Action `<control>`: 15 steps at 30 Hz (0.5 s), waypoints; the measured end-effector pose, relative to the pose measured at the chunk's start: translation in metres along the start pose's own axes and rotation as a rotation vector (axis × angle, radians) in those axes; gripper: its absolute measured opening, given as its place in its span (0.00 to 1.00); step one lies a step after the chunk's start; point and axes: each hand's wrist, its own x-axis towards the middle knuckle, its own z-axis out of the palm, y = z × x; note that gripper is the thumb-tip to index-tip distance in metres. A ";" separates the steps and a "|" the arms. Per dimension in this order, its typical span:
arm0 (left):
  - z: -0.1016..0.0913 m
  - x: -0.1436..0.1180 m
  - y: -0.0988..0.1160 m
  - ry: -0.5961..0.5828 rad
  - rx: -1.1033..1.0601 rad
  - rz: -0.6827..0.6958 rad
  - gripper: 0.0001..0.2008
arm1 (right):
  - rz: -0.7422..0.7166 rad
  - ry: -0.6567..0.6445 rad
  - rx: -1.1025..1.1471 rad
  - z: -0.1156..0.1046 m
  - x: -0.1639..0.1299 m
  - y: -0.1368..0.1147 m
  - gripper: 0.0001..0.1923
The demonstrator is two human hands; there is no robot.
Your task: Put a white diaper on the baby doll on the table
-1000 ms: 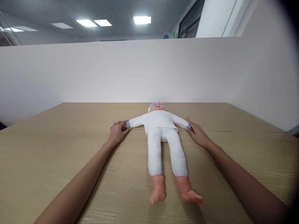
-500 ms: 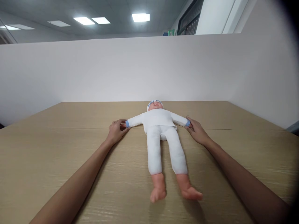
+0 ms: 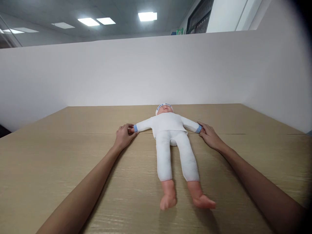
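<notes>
A baby doll [image 3: 170, 136] in a white suit with blue cuffs and a white cap lies on its back on the wooden table [image 3: 60, 156], head away from me, bare feet toward me, arms spread wide. My left hand [image 3: 124, 136] grips the doll's hand at the end of the arm on my left. My right hand [image 3: 210, 136] covers and holds the doll's other hand at the blue cuff. Both of my forearms reach forward along either side of the doll's legs.
White partition walls [image 3: 97, 74] close the table at the back and on the right side. Ceiling lights [image 3: 147, 16] shine above the partition. A seam runs across the tabletop under the doll's arms.
The doll and both hands have shifted slightly to the right in the picture as my head moved; the grip on the doll's hands is unchanged.
</notes>
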 end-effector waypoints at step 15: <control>-0.038 -0.089 0.098 0.242 -0.228 0.117 0.15 | 0.017 0.328 0.128 -0.055 -0.064 -0.119 0.21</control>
